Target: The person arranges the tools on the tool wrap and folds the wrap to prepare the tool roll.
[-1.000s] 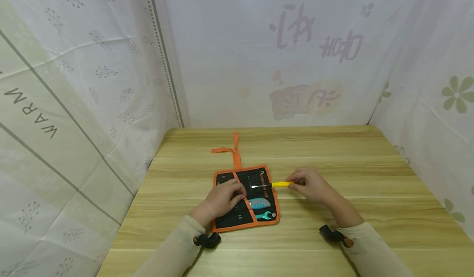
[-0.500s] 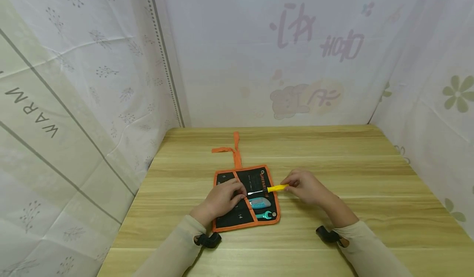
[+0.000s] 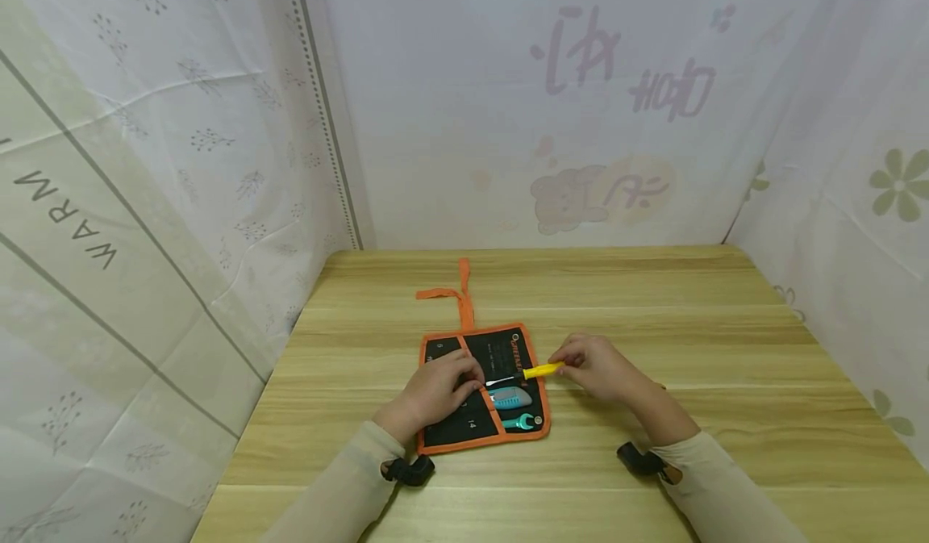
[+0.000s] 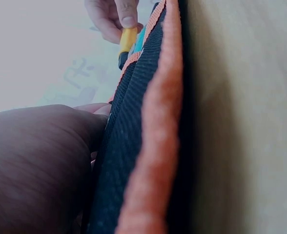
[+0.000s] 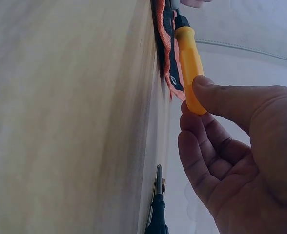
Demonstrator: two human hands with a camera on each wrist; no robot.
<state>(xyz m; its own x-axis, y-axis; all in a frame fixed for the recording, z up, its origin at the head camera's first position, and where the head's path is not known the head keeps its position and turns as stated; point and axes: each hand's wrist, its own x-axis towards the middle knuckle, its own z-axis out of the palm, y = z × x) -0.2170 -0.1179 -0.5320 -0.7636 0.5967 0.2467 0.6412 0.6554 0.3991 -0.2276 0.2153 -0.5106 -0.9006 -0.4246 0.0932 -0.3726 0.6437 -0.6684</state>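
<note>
A black tool pouch (image 3: 464,444) with orange trim lies unrolled on the table. My right hand (image 3: 598,368) pinches the butt of a yellow-handled screwdriver (image 5: 190,56) between thumb and fingertips. Its flat blade points left, over the pouch, with the tip right at the orange edge of the pocket strip. There my left hand (image 3: 444,383) pinches that edge between thumb and fingers, the rest of the hand lying over the pockets. Just below the screwdriver, a teal utility knife (image 3: 511,398) and a teal wrench (image 3: 519,422) sit in neighbouring pockets, their ends sticking out to the right.
Orange ties (image 3: 464,309) stretch from the pouch's far edge. In the right wrist view, a dark-handled screwdriver (image 5: 158,212) lies on the table (image 3: 653,285) beside the right hand; the right forearm mostly hides it in the head view. Printed curtains (image 3: 450,123) enclose the table's back and sides.
The right hand has moved a little left and nearer the person, bringing the screwdriver tip from over the upper pouch to the pocket edge by the left fingers. The left hand stays put.
</note>
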